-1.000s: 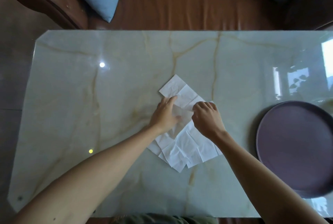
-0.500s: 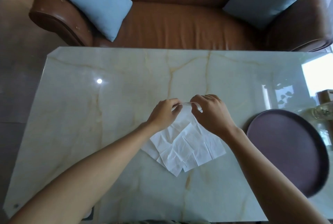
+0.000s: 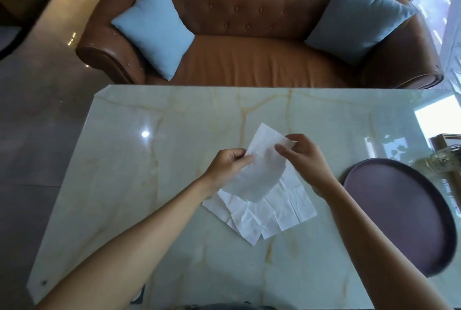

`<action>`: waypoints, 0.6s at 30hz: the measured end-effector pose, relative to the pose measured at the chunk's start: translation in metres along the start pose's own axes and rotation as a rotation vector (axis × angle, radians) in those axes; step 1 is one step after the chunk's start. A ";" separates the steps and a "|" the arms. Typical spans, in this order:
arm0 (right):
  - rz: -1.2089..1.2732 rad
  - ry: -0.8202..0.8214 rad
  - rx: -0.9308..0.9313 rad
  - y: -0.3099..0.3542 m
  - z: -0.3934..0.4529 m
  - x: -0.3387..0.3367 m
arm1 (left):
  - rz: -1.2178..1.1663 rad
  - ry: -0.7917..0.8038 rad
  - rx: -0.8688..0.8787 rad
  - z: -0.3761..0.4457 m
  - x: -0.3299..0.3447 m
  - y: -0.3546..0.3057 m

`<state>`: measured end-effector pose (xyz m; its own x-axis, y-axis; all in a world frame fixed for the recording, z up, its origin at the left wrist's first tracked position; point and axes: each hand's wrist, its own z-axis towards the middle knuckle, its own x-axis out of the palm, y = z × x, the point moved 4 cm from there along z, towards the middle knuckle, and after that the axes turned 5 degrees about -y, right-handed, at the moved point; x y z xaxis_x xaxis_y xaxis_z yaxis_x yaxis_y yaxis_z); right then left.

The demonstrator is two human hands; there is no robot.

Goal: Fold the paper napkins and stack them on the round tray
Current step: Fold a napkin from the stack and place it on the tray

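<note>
One white paper napkin (image 3: 259, 167) is lifted off the table, and both hands pinch it. My left hand (image 3: 228, 163) grips its left edge, and my right hand (image 3: 303, 157) holds its upper right corner. Under it, a loose pile of creased white napkins (image 3: 272, 212) lies flat on the marble table. The round dark purple tray (image 3: 399, 212) sits at the right edge of the table with nothing on it.
The pale marble table (image 3: 149, 185) has a cut corner at its far left. A brown leather sofa (image 3: 249, 42) with two blue cushions stands right behind it. A glass jar (image 3: 441, 160) and a wooden box stand beyond the tray at the far right.
Both hands have picked the top napkin up off the pile and raised it into the air. The view has tilted upward, showing more of the sofa.
</note>
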<state>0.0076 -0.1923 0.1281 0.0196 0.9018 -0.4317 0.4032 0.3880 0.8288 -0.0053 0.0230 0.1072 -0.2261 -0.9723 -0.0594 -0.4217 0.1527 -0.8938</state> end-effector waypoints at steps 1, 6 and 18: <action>0.102 0.005 0.091 -0.008 -0.003 0.002 | -0.026 -0.005 -0.005 -0.004 -0.002 0.001; 0.477 0.170 0.323 -0.025 -0.029 0.024 | -0.145 -0.027 -0.033 -0.018 -0.005 0.010; 0.039 0.056 -0.115 -0.010 -0.045 0.031 | 0.159 -0.215 0.114 -0.029 -0.018 0.011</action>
<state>-0.0369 -0.1600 0.1222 -0.0190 0.9245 -0.3808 0.2950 0.3691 0.8813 -0.0315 0.0476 0.1117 -0.0853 -0.9547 -0.2852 -0.2917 0.2976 -0.9090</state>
